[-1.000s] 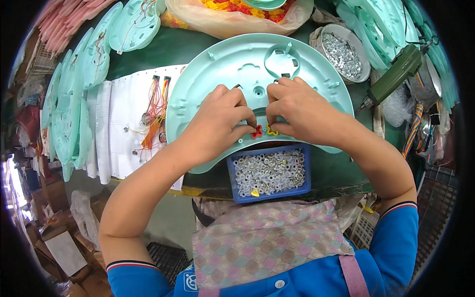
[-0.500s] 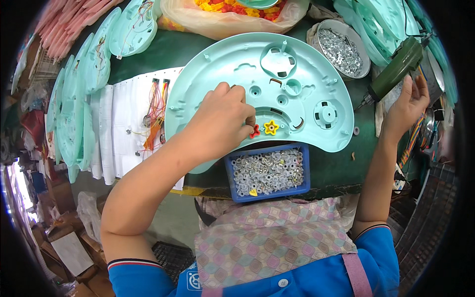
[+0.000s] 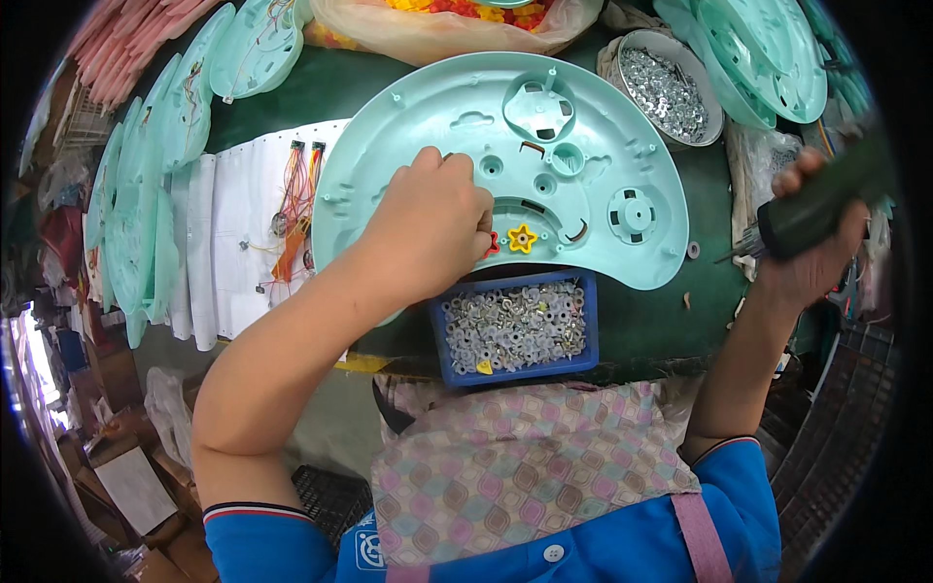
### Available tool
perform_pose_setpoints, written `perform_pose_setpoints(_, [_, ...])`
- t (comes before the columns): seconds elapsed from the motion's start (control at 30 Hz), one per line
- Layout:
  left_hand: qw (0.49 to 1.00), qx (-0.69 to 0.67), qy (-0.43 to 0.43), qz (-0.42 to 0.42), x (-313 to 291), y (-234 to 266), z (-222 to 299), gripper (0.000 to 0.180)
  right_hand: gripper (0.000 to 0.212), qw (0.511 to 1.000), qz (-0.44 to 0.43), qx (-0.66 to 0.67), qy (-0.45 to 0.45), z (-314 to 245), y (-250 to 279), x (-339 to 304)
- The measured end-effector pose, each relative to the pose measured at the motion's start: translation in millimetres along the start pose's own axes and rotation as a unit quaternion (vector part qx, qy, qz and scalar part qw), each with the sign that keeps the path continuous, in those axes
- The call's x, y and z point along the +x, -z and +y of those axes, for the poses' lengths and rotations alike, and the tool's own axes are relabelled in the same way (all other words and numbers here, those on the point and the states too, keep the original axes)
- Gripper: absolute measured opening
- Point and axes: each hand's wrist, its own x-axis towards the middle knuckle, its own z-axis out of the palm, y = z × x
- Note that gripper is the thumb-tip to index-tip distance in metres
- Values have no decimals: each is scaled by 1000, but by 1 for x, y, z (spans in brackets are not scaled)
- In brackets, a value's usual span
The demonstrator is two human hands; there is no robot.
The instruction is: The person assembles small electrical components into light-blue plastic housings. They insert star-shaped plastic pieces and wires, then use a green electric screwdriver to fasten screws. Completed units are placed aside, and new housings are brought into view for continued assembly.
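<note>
A curved mint-green plastic shell (image 3: 428, 107) lies hollow side up on the bench. My left hand (image 3: 428, 223) is over its left half, fingers curled and pinched together close to a red star-shaped piece (image 3: 492, 244), which they partly cover. Whatever those fingertips hold is hidden. Just right of it, a yellow star-shaped piece (image 3: 523, 239) sits at the shell's inner edge. Off to the right, my right hand (image 3: 826, 255) is wrapped round a dark green electric screwdriver (image 3: 826, 199), blurred by motion, its bit directed left toward the shell.
A blue tray (image 3: 515, 375) of small screws and white washers stands at the bench's front edge. Behind right is a bowl (image 3: 714, 97) of metal parts. Wired boards (image 3: 296, 194) lie on white sheets at left. More green shells (image 3: 146, 223) and a bag (image 3: 428, 44) of coloured pieces surround the bench.
My right hand, open beside the hanging screwdriver before, has closed round it and swung it lower and to the right. My left hand stays by the red piece.
</note>
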Motion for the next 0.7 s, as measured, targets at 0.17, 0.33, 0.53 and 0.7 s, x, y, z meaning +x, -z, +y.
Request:
perform_pose_setpoints(0.17, [999, -48, 24, 11, -8, 2, -4, 11, 92, 941, -225, 237, -85, 23, -84, -37])
perform_pose_setpoints(0.33, [961, -273, 26, 34, -45, -2, 3, 13, 115, 945, -231, 174, -150, 43, -119, -67])
perform_pose_setpoints(0.53, [956, -190, -52, 217, -78, -34, 12, 23, 116, 949, -216, 76, -214, 45, -127, -74])
perform_pose_setpoints(0.7, [965, -109, -56, 232, -80, -30, 27, 25, 113, 962, -188, 91, -173, 30, -126, -78])
